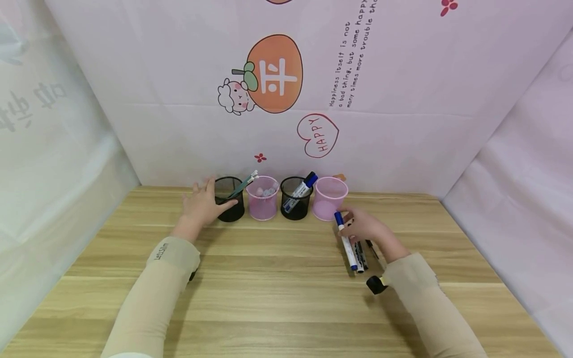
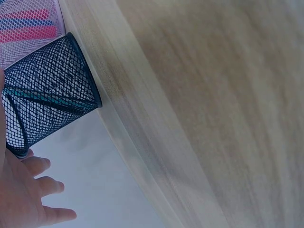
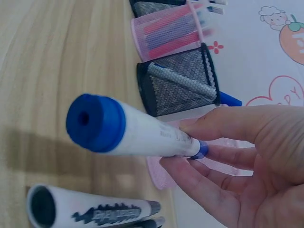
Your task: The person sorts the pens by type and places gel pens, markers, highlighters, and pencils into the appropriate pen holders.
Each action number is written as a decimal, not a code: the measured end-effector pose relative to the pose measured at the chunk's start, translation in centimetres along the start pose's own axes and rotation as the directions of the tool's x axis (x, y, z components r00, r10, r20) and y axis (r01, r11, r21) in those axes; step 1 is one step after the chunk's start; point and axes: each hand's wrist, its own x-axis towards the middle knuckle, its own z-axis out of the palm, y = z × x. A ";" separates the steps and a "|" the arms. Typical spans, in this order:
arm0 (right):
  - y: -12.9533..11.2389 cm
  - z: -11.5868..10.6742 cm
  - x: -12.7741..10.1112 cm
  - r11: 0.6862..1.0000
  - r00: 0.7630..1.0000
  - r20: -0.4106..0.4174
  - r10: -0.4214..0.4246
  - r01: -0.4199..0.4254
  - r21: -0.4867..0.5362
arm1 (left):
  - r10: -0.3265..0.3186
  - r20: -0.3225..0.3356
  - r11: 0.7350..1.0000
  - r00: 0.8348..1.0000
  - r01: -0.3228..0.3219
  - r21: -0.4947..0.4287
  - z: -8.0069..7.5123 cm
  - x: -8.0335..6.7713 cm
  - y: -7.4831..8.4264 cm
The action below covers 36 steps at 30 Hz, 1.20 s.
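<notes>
My left hand (image 1: 207, 199) rests against the leftmost black mesh cup (image 1: 230, 200), thumb on its front and fingers spread straight beside its rim; the left wrist view shows the same cup (image 2: 47, 95) next to those fingers (image 2: 40, 187). A teal pen (image 1: 243, 185) stands in it. My right hand (image 1: 350, 224) pinches a white marker with a blue cap (image 1: 345, 242), tilted above the table in front of the right pink cup (image 1: 330, 198). The right wrist view has that marker (image 3: 128, 130) held between thumb and fingertips (image 3: 190, 164).
Four cups line the back wall: black mesh, pink (image 1: 262, 198) with pens, black mesh (image 1: 295, 199) holding a blue-capped marker, and pink. A black-capped marker (image 1: 360, 257) and another dark pen (image 1: 372, 248) lie on the wooden table (image 1: 277, 288) under my right hand.
</notes>
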 end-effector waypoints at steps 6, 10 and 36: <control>-0.3 -0.8 0.0 0.999 1.000 -0.011 -0.023 0.024 0.022 | 0.000 -0.001 1.000 1.000 0.000 -0.003 0.1 0.1 0.0; -1.0 -1.4 -0.2 0.999 0.999 -0.027 -0.047 0.046 -0.006 | -0.002 -0.002 1.000 1.000 0.002 -0.014 0.0 0.1 0.0; -5.2 -1.5 1.8 0.955 0.944 -0.272 -0.185 0.238 0.179 | 0.008 0.000 1.000 1.000 -0.008 0.000 0.1 0.2 -0.1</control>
